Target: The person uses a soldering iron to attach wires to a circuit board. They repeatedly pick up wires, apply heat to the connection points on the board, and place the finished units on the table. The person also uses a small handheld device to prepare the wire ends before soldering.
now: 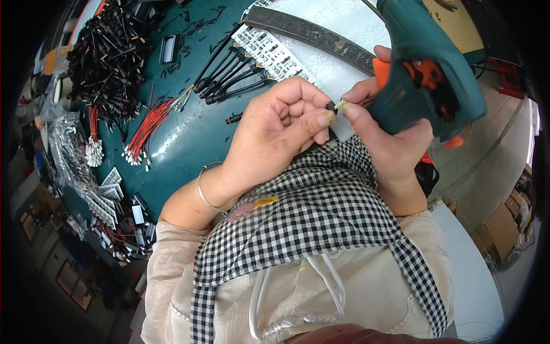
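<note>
My left hand point(281, 123) is closed, with thumb and forefinger pinching a small black cable end point(331, 106). From it a thin yellow-green wire point(340, 105) reaches across to my right hand point(401, 140), whose thumb and forefinger grip it. Both hands meet just above my checked apron point(315, 212). A teal power tool point(418, 28) with an orange trigger overlaps my right hand and hides part of its fingers; whether that hand also supports the tool, I cannot tell. Beyond my left hand lie black connector cables point(235, 77), beside a white circuit board strip point(269, 46).
A large heap of black cables point(109, 63) lies at the far left of the green table point(183, 137). Nearer are red wires point(150, 123) with white plugs and a clear plastic bag point(69, 140). A dark curved strip point(309, 31) crosses a white foam sheet point(344, 17).
</note>
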`<action>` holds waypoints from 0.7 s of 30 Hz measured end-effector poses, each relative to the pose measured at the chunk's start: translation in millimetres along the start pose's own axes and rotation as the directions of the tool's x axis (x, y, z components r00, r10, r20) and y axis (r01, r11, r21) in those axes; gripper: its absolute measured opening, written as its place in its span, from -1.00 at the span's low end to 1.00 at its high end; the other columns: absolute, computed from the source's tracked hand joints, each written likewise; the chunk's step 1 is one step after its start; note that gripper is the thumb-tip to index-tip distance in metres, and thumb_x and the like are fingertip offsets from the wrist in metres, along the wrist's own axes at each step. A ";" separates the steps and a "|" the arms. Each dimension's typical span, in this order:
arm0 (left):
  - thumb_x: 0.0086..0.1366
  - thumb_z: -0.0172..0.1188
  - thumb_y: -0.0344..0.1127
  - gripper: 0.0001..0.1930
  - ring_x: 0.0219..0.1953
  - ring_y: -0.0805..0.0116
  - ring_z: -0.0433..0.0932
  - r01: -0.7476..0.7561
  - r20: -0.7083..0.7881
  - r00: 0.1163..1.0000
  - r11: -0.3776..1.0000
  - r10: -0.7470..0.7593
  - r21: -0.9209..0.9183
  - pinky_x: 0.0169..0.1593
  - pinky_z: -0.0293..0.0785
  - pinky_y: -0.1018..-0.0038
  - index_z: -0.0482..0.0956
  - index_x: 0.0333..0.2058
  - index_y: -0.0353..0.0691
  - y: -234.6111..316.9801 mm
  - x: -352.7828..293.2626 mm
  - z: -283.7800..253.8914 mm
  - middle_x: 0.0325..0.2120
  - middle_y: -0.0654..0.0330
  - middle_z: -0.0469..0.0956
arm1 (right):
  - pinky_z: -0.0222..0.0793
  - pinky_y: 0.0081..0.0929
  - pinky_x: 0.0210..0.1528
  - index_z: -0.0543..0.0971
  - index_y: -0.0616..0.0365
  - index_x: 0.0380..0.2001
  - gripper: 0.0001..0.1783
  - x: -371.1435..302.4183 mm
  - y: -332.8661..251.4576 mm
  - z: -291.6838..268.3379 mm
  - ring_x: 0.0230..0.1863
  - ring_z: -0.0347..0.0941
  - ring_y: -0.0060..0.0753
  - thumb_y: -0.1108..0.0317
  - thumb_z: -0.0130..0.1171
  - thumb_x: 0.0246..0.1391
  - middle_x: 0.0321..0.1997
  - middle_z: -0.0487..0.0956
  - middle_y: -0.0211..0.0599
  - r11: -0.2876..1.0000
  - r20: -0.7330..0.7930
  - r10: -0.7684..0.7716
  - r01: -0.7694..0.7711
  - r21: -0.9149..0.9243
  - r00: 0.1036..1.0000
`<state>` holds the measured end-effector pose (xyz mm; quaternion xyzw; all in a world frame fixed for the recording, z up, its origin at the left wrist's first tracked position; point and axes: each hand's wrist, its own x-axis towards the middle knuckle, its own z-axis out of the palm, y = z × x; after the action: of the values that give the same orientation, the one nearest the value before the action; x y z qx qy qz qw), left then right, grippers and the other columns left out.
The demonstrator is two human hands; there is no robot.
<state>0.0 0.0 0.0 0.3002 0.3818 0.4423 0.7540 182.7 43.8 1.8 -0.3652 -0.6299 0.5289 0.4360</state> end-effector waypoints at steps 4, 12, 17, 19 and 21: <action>0.36 0.11 -0.38 -0.87 -0.61 0.67 0.34 -0.126 -0.134 0.981 0.988 0.138 0.093 -0.60 0.16 0.76 0.42 -0.19 -0.29 -7.1 0.8 9.4 -0.50 0.22 0.54 | 0.46 -0.62 -0.22 0.28 0.52 0.11 -0.33 -0.3 -0.4 1.0 -0.31 0.51 -0.52 0.75 0.23 -0.15 -0.28 0.56 -0.13 0.998 0.006 -0.050 0.050 -0.050 0.999; 0.22 0.25 -0.52 -0.81 -0.49 0.66 0.49 -0.265 -0.237 0.925 0.952 0.296 0.154 -0.47 0.40 0.72 0.46 -0.22 -0.35 -14.2 0.7 8.0 -0.41 0.21 0.59 | 0.42 -0.65 -0.24 0.26 0.51 0.13 -0.31 -4.0 0.1 8.6 -0.33 0.48 -0.57 0.77 0.19 -0.16 -0.31 0.55 -0.19 0.997 -0.070 0.017 -0.023 -0.077 0.997; 0.08 0.38 -0.51 -0.83 -0.49 0.61 0.54 -0.331 -0.261 0.827 0.805 0.499 0.492 -0.45 0.47 0.68 0.57 -0.35 -0.34 -19.9 3.7 8.3 -0.47 0.22 0.61 | 0.41 -0.64 -0.25 0.26 0.49 0.15 -0.29 -2.6 -3.6 6.7 -0.34 0.46 -0.59 0.77 0.19 -0.16 -0.31 0.55 -0.20 0.999 -0.117 -0.035 0.040 0.036 0.993; 0.02 0.41 -0.51 -0.83 -0.50 0.56 0.56 -0.346 -0.243 0.787 0.732 0.567 0.587 -0.45 0.49 0.66 0.60 -0.40 -0.33 -19.3 4.4 9.9 -0.51 0.21 0.62 | 0.41 -0.65 -0.27 0.26 0.49 0.14 -0.31 -0.7 -1.3 6.4 -0.36 0.46 -0.59 0.77 0.18 -0.15 -0.32 0.55 -0.19 0.999 -0.071 -0.029 0.027 -0.030 0.997; -0.01 0.43 -0.50 -0.83 -0.52 0.52 0.57 -0.376 -0.178 0.743 0.622 0.645 0.686 -0.45 0.49 0.64 0.61 -0.43 -0.32 -17.5 5.0 9.7 -0.53 0.20 0.62 | 0.41 -0.65 -0.29 0.26 0.49 0.14 -0.32 -0.6 0.3 6.6 -0.37 0.46 -0.59 0.77 0.17 -0.14 -0.33 0.54 -0.18 0.998 -0.050 -0.022 0.019 -0.067 0.999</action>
<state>17.4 -4.2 -10.2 0.5249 0.5469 0.5469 0.3552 176.8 41.0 1.0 -0.3863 -0.6395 0.4938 0.4449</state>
